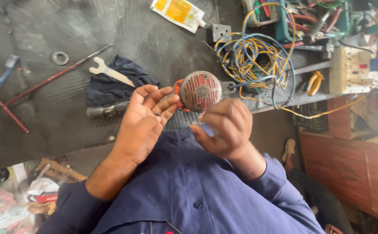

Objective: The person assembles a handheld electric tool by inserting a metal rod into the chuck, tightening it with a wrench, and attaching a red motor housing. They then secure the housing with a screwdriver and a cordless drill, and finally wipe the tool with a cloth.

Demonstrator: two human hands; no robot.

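the round grey horn (200, 91), a ribbed disc with a red-orange rim behind it, lies on the dark workbench (67, 108) just beyond both hands, with neither hand touching it. the bench runs across the upper frame. a tangle of blue and yellow wires (258, 54) sits to the right of the horn, and a blue lead reaches toward it. a dark blue cloth (111, 86) lies to the left of the horn, with a flat silver spanner (111, 73) resting across it and a dark cylinder (106, 111) just below it. a long red rod (54, 77) lies further left.

the left hand (143, 121) is open, palm up and tilted toward the wearer, fingers spread and lightly curled; a tiny dark piece seems to rest near the fingertips, too small to tell. the right hand (226, 125) is curled in, thumb and fingers pinched close together; whether it pinches anything cannot be told. both forearms rise from rolled blue sleeves toward the horn.
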